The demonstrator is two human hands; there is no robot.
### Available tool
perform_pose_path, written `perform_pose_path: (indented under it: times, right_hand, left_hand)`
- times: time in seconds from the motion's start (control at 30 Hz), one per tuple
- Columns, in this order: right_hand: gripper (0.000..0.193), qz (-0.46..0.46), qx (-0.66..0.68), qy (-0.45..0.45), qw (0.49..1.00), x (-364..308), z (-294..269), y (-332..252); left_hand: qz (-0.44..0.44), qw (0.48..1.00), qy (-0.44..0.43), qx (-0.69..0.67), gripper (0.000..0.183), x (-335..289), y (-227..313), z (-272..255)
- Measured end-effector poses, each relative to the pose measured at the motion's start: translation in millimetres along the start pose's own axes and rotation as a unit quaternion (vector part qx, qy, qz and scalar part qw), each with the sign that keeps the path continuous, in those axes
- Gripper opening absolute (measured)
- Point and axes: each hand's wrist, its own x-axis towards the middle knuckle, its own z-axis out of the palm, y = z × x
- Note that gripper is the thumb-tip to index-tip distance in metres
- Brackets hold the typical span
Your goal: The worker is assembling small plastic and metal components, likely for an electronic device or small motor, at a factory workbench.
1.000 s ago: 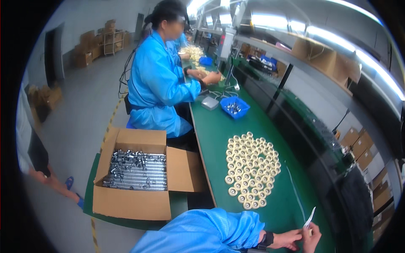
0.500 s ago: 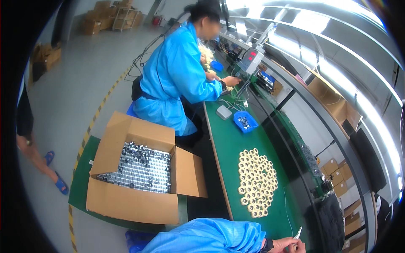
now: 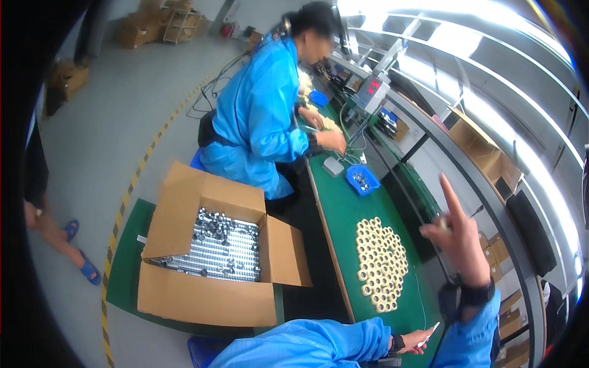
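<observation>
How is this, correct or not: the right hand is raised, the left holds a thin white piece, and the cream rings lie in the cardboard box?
Not the last part: in the head view, the cream rings lie on the green table. The right hand is raised and the left hand holds a thin white piece.

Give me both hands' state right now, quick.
Left hand: closed on a thin white strip.
Right hand: raised, one finger extended, the others partly curled; blurred, so whether it holds anything cannot be told.

Workshop | green workbench (image 3: 339, 205) | round cream parts (image 3: 375, 267) | carton (image 3: 208, 305) of metal parts (image 3: 226, 251) | smocked co-worker (image 3: 257, 119)
</observation>
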Motion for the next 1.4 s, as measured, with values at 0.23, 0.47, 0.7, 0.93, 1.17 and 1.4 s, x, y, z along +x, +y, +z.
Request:
perform_pose_path:
  times: [0.23, 0.47, 0.7, 0.93, 1.17, 1.4]
  right_hand:
    - [0.023, -0.068, 0.049, -0.033, 0.996, 7, 30, 18]
    - [0.039, 0.219, 0.319, -0.135, 0.912, -153, 23, 97]
    - [0.025, 0.319, 0.295, -0.085, 0.897, -281, 25, 134]
    - [0.020, 0.238, 0.297, 0.145, 0.913, -387, 80, 239]
    - [0.034, 0.359, 0.563, 0.134, 0.732, -409, 92, 276]
    - [0.025, 0.413, 0.450, 0.175, 0.772, -428, 115, 296]
  left_hand:
    - [0.012, 0.999, 0.026, 0.034, 0.055, 55, -26, -22]
    - [-0.031, 0.998, 0.017, -0.048, 0.033, 56, -32, -24]
    - [0.177, 0.962, -0.208, 0.025, 0.029, 42, -46, -63]
    - [-0.007, 0.979, -0.133, -0.153, 0.033, 6, 2, -14]
    - [0.049, 0.988, -0.004, -0.148, 0.033, 24, -19, -26]
    - [-0.052, 0.992, 0.021, -0.114, 0.045, 23, -12, -1]
